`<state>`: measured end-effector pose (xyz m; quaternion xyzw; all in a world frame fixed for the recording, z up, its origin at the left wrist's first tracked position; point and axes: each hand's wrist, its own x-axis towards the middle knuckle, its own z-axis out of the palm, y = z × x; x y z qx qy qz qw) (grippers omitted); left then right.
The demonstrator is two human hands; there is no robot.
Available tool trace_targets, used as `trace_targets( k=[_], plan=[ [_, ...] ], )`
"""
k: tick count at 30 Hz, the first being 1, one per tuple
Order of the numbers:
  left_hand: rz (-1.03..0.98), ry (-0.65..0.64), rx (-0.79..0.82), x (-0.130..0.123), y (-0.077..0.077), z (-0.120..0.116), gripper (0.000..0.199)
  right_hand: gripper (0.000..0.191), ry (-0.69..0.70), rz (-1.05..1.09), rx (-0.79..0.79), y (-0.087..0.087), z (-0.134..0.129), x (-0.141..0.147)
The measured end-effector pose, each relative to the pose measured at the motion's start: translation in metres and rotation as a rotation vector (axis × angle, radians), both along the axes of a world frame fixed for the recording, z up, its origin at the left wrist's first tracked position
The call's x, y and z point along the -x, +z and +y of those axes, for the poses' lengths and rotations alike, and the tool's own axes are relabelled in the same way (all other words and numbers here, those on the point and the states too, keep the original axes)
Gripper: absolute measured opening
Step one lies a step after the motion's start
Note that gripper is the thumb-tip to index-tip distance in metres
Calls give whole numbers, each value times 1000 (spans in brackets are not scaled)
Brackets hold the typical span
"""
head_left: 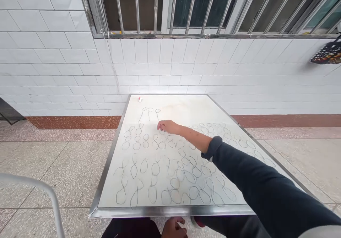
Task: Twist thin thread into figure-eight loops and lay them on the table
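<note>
My right hand (pixel 167 126) reaches over a white board with a metal edge (pixel 186 104). Its fingers are pinched together near the surface, beside the last of a row of pencil-like loops with tails (pixel 158 111). Whatever is between those fingers is too small or hidden to make out. Many dark handwritten loops and figure-eight marks (pixel 152 194) cover the middle and near part of the board. Below its front edge, by my lap, my left hand (pixel 175 228) has its fingers loosely curled, with nothing visible in them; part of it is cut off by the frame.
A small white and red object (pixel 140 99) lies at the board's far left corner. The far edge meets a white tiled wall (pixel 170 69) below a barred window (pixel 186 7). A grey curved metal tube (pixel 50 191) stands at left. A dark patterned basket (pixel 327 53) hangs at right.
</note>
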<state>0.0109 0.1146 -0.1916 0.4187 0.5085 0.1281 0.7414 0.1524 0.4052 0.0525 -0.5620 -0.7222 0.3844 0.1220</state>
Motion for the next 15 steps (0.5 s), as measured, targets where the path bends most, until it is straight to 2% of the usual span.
trace_targets(
  k=[4,5,6,8,9,11,13,15],
  plan=[
    [37,53,-17,2,-4,-6,24,19,376,56,321,0,-114,-14],
    [35,62,-25,3,-3,-7,25,22,547,95,440,-3,-140,-18],
    [32,69,-33,4,-2,-8,25,25,654,139,504,-7,-164,-22],
    [31,82,-53,6,1,-8,25,26,706,162,546,-16,-197,-28],
    [31,88,-65,7,3,-8,25,25,655,160,527,-20,-205,-30],
    [30,95,-93,7,7,-9,25,19,428,146,414,-24,-205,-30],
    [22,89,-122,7,11,-12,23,17,151,132,248,-25,-184,-28],
    [12,73,-142,6,13,-14,20,23,-34,105,118,-22,-152,-23]
  ],
)
